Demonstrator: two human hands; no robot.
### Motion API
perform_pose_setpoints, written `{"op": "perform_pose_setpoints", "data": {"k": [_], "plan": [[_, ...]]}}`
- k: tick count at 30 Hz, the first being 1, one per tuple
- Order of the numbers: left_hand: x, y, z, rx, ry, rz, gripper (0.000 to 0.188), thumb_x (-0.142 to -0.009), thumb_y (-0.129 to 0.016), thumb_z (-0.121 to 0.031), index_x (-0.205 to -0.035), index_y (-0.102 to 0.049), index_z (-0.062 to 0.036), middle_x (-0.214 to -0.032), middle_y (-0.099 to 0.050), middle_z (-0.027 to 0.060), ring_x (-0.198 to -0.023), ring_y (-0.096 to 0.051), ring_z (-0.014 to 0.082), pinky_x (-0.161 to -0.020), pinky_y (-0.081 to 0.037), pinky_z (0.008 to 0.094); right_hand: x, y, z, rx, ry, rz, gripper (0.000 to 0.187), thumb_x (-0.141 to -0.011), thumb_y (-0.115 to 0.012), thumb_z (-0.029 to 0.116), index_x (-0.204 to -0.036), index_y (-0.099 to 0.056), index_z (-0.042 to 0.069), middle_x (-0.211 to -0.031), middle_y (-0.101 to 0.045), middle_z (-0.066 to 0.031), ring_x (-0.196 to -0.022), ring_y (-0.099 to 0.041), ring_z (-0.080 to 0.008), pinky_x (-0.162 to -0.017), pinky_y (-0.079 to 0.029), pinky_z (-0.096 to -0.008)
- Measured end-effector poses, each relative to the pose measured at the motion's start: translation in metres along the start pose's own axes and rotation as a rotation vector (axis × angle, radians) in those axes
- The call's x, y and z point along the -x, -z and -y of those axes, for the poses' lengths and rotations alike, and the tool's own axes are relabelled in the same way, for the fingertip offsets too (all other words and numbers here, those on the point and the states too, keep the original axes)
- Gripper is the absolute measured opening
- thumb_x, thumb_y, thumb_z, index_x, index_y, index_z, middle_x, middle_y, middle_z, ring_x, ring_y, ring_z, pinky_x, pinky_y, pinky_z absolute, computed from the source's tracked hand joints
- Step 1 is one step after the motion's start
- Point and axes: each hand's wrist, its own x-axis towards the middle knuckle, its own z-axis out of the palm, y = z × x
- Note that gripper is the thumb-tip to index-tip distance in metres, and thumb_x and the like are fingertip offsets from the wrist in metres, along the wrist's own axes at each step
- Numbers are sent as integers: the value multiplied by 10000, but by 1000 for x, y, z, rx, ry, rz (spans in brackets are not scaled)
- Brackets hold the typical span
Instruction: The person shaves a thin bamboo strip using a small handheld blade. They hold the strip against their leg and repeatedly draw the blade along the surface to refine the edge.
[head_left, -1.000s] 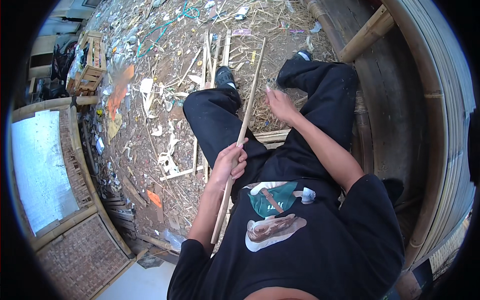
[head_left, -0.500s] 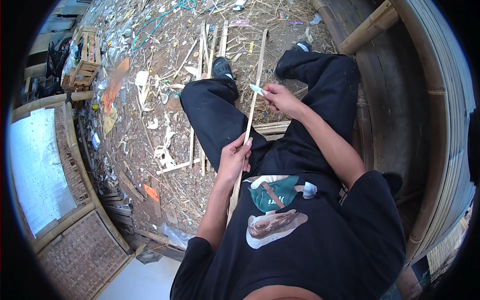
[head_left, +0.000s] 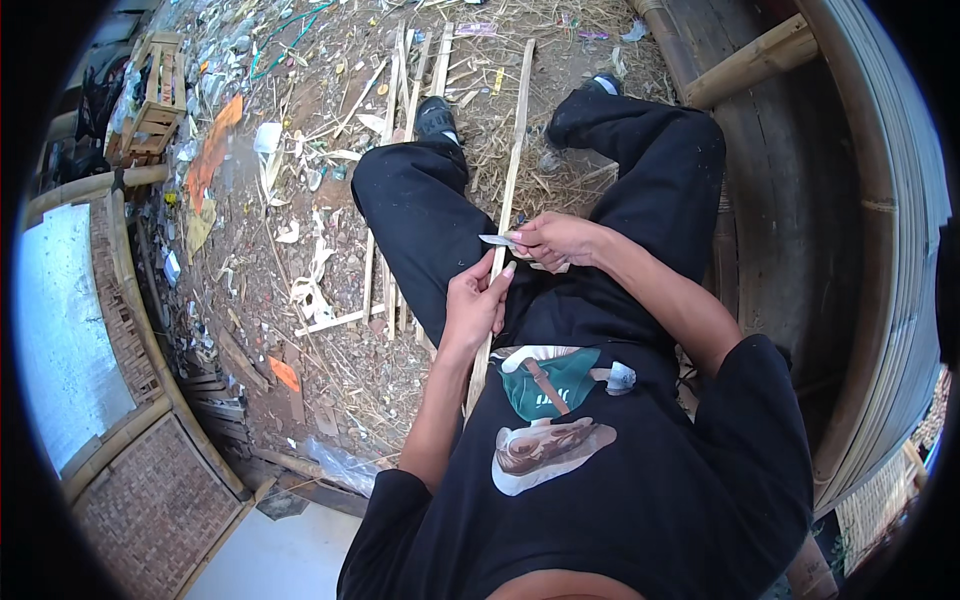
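Note:
A long pale bamboo strip [head_left: 517, 150] runs from my lap out between my knees, tilted slightly to the right at its far end. My left hand [head_left: 477, 300] is closed around the strip near my waist, thumb lying along it. Just beyond that grip, my right hand [head_left: 560, 241] holds a small knife [head_left: 497, 240], its handle hidden in the fingers. The blade points left and lies across the strip, close to my left fingertips.
Several similar strips [head_left: 440, 70] lie on the littered ground past my left foot. A wooden crate [head_left: 158, 100] stands at the far left, near a woven bamboo panel [head_left: 165, 510]. A bamboo frame with a crosspole [head_left: 755, 62] borders my right side.
My right hand has drawn the knife toward me along the strip, from well beyond my left hand to right beside it. The left hand keeps its hold on the strip.

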Motion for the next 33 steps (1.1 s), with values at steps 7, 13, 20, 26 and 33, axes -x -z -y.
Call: {"op": "perform_pose_setpoints", "data": {"k": [7, 13, 20, 26, 33], "plan": [[-1, -2, 4, -43, -11, -31, 486, -904, -609, -94, -1352, -448, 4, -590, -466, -36, -376, -381, 36, -335, -314, 208, -3, 6, 1, -83, -28, -71, 295, -977, -490, 239, -740, -505, 65, -516, -301, 86, -393, -221, -34, -379, -183, -233], [0, -3, 4, -43, -23, -37, 495, -892, -623, -85, -1350, -454, -1, -602, -475, -37, -387, -389, 35, -344, -328, 209, -12, 14, 1, -80, -38, -131, 274, -972, -511, 252, -760, -494, 79, -505, -274, 92, -392, -201, -36, -383, -174, -228], [1, -3, 4, -94, -30, -63, 503, -883, -640, -98, -1342, -462, 3, -591, -475, -34, -390, -412, 35, -346, -338, 213, -22, 20, 11, -44, -21, -259, 269, -976, -484, 241, -772, -502, 67, -513, -242, 86, -398, -173, -48, -375, -167, -239], [0, -7, 5, -207, -9, -117, 517, -867, -667, -120, -1340, -478, -27, -599, -491, -27, -396, -410, 36, -364, -349, 199, -32, 35, 23, -4, -11, -396, 268, -952, -524, 224, -748, -519, 50, -488, -254, 86, -378, -196, -47, -366, -158, -243], [2, -14, -1, -389, 5, -171, 514, -861, -671, -136, -1338, -493, -64, -596, -504, -22, -419, -441, 35, -392, -379, 210, -37, 41, 20, 27, 35, -510, 236, -930, -548, 174, -741, -543, 32, -496, -294, 61, -390, -213, -59, -386, -174, -260]]}}
